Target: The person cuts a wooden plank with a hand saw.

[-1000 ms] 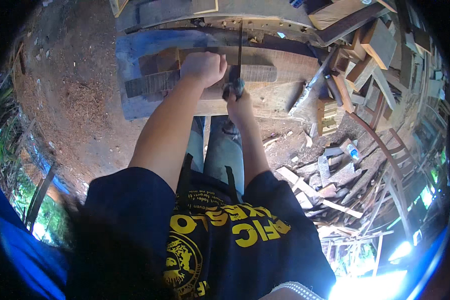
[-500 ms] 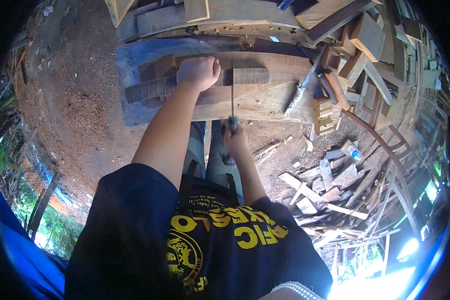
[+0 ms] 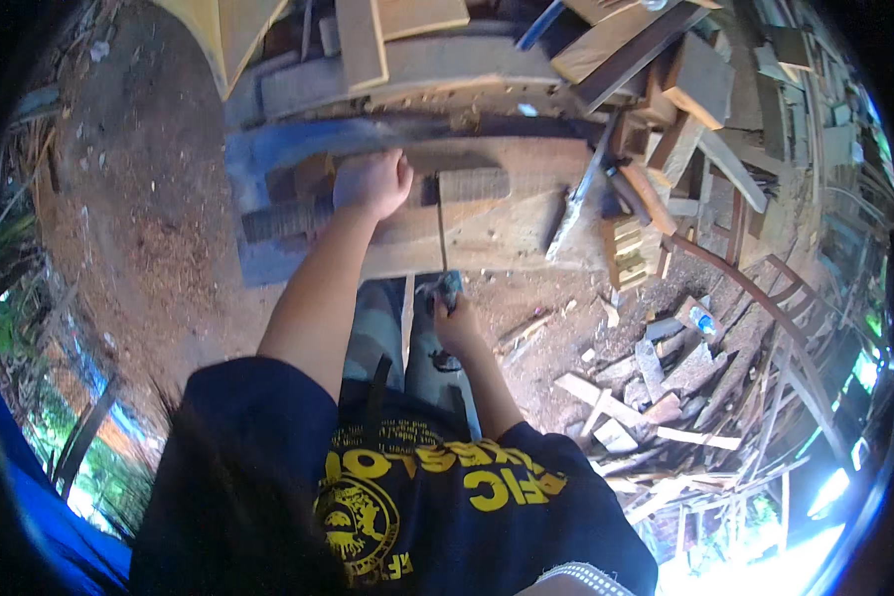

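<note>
A dark, weathered wooden plank [image 3: 475, 185] lies crosswise on a wide wooden board [image 3: 507, 223]. My left hand [image 3: 372, 185] is closed in a fist on the plank, left of the saw, holding it down; its fingertips are hidden. My right hand [image 3: 456, 322] grips the handle of a handsaw [image 3: 443, 233] just off the board's near edge. The thin blade runs away from me, upright against the plank, where a dark line parts the right-hand piece from the rest.
Another saw-like tool with a pale handle [image 3: 566, 223] lies on the board's right. Beside it are a dark-handled tool [image 3: 648, 197] and a notched wooden block [image 3: 626, 253]. Timber offcuts [image 3: 700, 84] pile up at far right; scrap wood [image 3: 656, 382] and a plastic bottle [image 3: 703, 322] lie on the ground.
The board and hands sit lower and further left as the view shifts. My right hand has drawn the saw a little toward me. My left hand stays on the plank.
</note>
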`<state>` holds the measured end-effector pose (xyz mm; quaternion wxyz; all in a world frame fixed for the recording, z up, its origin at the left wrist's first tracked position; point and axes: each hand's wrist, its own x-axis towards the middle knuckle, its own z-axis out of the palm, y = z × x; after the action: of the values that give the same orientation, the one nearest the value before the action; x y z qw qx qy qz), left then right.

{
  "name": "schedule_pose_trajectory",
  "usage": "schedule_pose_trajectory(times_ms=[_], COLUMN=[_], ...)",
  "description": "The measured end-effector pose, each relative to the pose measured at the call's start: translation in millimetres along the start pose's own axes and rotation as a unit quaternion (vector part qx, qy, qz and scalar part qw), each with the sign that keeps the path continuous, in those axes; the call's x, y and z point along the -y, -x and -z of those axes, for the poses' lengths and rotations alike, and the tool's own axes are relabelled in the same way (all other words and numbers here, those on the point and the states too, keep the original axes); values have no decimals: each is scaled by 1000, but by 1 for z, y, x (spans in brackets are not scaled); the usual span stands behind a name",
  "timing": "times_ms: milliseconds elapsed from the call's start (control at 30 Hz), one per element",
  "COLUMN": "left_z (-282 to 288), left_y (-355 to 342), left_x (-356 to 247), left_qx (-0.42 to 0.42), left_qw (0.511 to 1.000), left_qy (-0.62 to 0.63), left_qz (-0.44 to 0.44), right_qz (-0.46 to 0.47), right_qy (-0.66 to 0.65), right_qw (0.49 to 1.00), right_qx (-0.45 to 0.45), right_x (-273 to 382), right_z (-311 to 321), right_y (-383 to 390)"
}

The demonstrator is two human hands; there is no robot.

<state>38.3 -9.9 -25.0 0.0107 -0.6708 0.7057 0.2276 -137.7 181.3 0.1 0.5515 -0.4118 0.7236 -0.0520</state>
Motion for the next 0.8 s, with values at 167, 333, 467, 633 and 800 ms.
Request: schedule_pose_trajectory(times_ms=[167,333,467,633,800], left_z=[-1,9,13,6,9], left_y=[-1,1,0,-4,2], left_x=[-5,-6,-8,-21,-5], left_qx=[9,6,21,11,-5], left_qw=[1000,1000,1000,1000,1000], left_qy=[16,9,5,-7,0], left_qz=[5,13,17,-3,1], right_qz=[66,6,28,45,74], right_qy=[-134,-55,-78,-112,-96], right_qw=[989,998,997,993,991], right_qx=[1,-2,5,-13,-63], right_x=[42,28,34,57,7], right_z=[-2,-2,6,15,-19], right_y=[-73,-33,-28,-74,-23])
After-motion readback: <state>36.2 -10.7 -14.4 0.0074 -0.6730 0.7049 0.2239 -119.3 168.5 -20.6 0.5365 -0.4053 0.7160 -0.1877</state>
